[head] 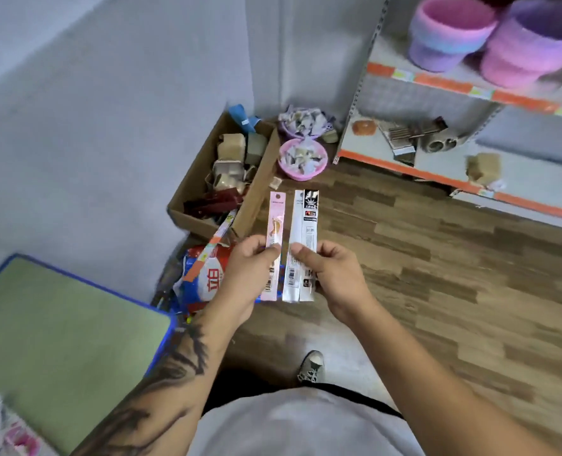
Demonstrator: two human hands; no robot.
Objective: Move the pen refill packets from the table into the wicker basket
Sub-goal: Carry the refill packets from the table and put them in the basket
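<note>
At the far left I am seeing the green counter (59, 340) with its blue edge, and at its near corner some more packets (3, 426) are lying, blurred, so I cannot tell what kind they are. Moving to the right, a pile of printed bags (204, 274) is sitting on the floor beside the counter, and behind it an open cardboard box (256, 192) is holding mixed small goods. My left hand (250, 274) is pinching a pink pen refill packet (275, 232) between thumb and fingers, near its lower part. Just beside it, my right hand (332, 278) is gripping two more pen refill packets (302, 245), white and black, pressed together, also by the lower half. All three packets are standing with their long axis pointing away from me, the hang-holes at the far end, and the two hands are almost touching each other above the wooden floor (437, 274). Further right, a metal shelf (437, 80) is carrying purple and pink knitted pots (454, 31). The wicker basket I cannot find in this view, so I judge that I am needing to turn and look for it; the packets are already off the counter and both hands are equally near to them, since each one is holding its own.
</note>
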